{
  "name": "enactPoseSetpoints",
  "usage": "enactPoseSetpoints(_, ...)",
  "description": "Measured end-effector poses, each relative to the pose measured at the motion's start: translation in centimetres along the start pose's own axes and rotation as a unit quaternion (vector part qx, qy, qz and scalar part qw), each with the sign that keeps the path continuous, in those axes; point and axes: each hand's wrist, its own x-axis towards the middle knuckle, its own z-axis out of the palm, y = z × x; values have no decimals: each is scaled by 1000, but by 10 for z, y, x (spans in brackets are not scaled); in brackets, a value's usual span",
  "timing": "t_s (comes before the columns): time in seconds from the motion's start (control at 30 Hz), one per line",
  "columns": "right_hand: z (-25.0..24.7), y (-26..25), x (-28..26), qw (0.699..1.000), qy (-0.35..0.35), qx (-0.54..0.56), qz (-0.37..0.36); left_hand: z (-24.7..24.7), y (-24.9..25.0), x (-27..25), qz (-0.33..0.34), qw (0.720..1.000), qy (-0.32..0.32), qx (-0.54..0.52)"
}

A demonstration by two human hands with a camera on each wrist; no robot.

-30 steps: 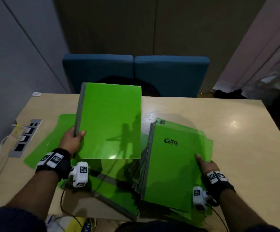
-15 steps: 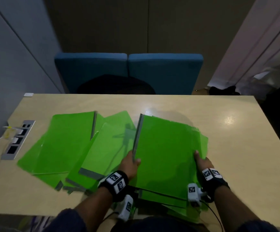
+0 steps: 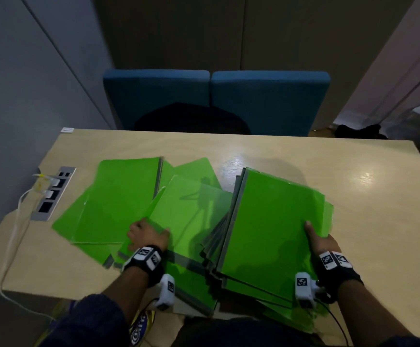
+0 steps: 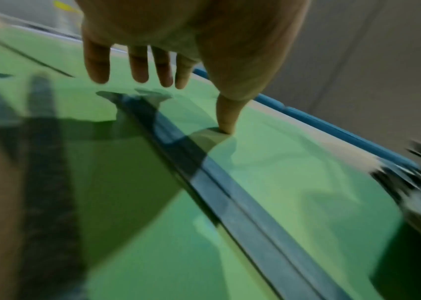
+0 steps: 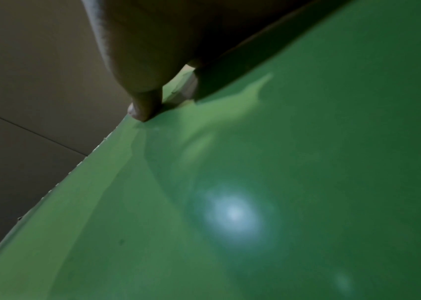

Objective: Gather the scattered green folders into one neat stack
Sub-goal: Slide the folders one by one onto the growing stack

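Note:
A pile of green folders [image 3: 271, 221] with grey spines lies at the right near the table's front edge. My right hand [image 3: 315, 236] grips its right edge, with the thumb [image 5: 145, 109] pressed on the top cover and the fingers hidden underneath. Several loose green folders lie fanned out to the left: a middle one [image 3: 186, 211], a far-left one [image 3: 118, 196] and one behind [image 3: 196, 169]. My left hand [image 3: 148, 232] rests on the middle folder's near left part. Its fingers are straight and spread, and its thumb [image 4: 225, 123] touches the cover.
The pale wooden table [image 3: 354, 171] has a socket panel [image 3: 53, 194] with white plugs and a cable [image 3: 10, 246] at its left edge. Two blue chairs [image 3: 216, 101] stand behind the far edge. The folders overhang the near edge by my body.
The folder that my left hand held up a second ago now lies on the right pile. That hand has since moved left onto the middle loose folder. My right hand kept its grip.

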Motion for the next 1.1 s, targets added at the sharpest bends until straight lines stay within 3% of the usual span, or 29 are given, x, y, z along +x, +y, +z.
enactPoseSetpoints(0.07,0,0,-1,1000,0,-8,-2,-5,-13,6,-35,999,-10,-15)
enactPoseSetpoints(0.17,0,-1,-3,1000,1,-22,-2,-6,-18,13,-37,999,-24,-30)
enactPoseSetpoints(0.27,-1,-4,-6,999,-1,-33,-4,-13,-24,17,-52,995,-75,-46)
enactPoseSetpoints(0.37,-2,-4,-6,999,-7,-44,-2,-21,-28,15,-28,988,-108,-107)
enactPoseSetpoints(0.57,-2,-7,-8,998,-23,-58,-9,-42,-28,23,16,987,-21,-161)
enactPoseSetpoints(0.73,-6,-9,-12,996,-34,-80,-14,-51,-34,34,5,997,-64,-44)
enactPoseSetpoints(0.83,-5,-12,-15,997,-28,-69,-7,-39,-46,33,-4,997,-44,57)
enactPoseSetpoints(0.97,-3,-14,-13,995,-16,-92,-23,-33,-57,34,-4,999,-17,41)
enactPoseSetpoints(1.03,-2,-14,-13,994,-20,-107,-26,-34,-60,36,-30,997,-55,53)
enactPoseSetpoints(1.1,-3,-14,-11,999,6,-44,-16,-37,-60,36,-25,992,-99,76)
